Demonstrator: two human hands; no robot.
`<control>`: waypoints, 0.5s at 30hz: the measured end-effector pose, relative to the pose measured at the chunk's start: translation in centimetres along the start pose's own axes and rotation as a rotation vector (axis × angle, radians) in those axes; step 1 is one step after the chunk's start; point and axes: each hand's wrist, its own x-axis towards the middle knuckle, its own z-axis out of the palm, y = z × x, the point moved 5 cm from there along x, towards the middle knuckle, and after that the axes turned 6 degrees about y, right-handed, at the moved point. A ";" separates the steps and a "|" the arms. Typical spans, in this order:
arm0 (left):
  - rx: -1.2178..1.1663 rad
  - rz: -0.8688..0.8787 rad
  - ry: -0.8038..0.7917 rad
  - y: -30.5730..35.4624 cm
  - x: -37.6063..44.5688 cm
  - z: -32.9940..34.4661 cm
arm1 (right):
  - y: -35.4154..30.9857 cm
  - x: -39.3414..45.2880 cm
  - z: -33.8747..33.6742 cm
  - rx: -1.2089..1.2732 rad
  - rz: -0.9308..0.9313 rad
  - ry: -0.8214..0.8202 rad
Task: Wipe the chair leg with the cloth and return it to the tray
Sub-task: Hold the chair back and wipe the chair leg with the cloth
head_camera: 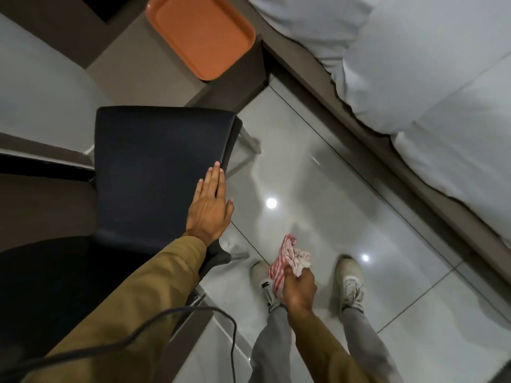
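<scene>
From the head camera, a chair (163, 172) with a dark, matte, squarish seat with rounded corners stands on glossy pale floor tiles (318, 172) that mirror two ceiling lights. A thin pale chair leg (250, 140) shows past the seat's far right corner, and another metal leg (239, 255) shows near its close right corner. An orange plastic tray (200, 34), rectangular with rounded corners and a raised rim, lies on a grey-brown table (124, 59) beyond the chair. White, soft bedding (431, 87) fills the upper right.

The left hand (208, 208) lies flat on the right edge of the seat, fingers (214, 178) straight and close together, thumb out over the edge, gripping nothing. The right hand (298, 288) is closed in a fist around a crumpled red-and-white striped cloth (287, 258), which bunches out above the knuckles. The cloth hangs over the floor between two pale shoes (349, 280), near the close chair leg but apart from it, and well apart from the tray. Both sleeves (143, 297) are tan fabric.
</scene>
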 end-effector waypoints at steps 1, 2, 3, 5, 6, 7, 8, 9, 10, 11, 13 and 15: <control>0.014 -0.001 0.016 -0.1 0.2 0.5 | 0.7 -0.3 0.3 -0.006 0.001 0.005; 0.024 0.001 0.023 -0.2 0.4 1.1 | 1.3 -0.6 0.7 -0.005 -0.005 0.005; 0.029 0.004 0.029 -0.3 0.6 1.4 | 1.7 -0.9 1.1 0.010 -0.005 -0.004; 0.042 0.020 0.047 -0.5 1.1 2.3 | 2.7 -0.8 1.9 0.057 0.026 -0.008; 0.044 0.023 0.055 -0.6 1.4 2.6 | 3.2 -0.6 2.3 0.062 0.042 -0.011; 0.044 0.022 0.061 -0.7 1.6 2.9 | 3.4 -0.4 2.6 0.031 0.042 -0.017; 0.044 0.020 0.078 -0.8 1.8 3.1 | 3.3 -0.1 3.0 -0.019 0.016 -0.033; 0.048 0.018 0.097 -0.9 2.0 3.3 | 3.4 0.2 3.5 -0.069 -0.001 -0.048; 0.054 0.017 0.114 -1.0 2.2 3.5 | 3.4 0.3 4.1 -0.090 -0.016 -0.053; 0.052 0.020 0.127 -1.0 2.4 3.7 | 3.3 0.5 4.7 -0.090 -0.021 -0.067; 0.029 0.027 0.162 -1.1 2.6 4.2 | 2.8 1.3 5.8 -0.110 -0.050 -0.068; 0.013 0.030 0.204 -1.3 2.6 4.9 | 2.8 2.1 7.0 -0.150 -0.085 -0.071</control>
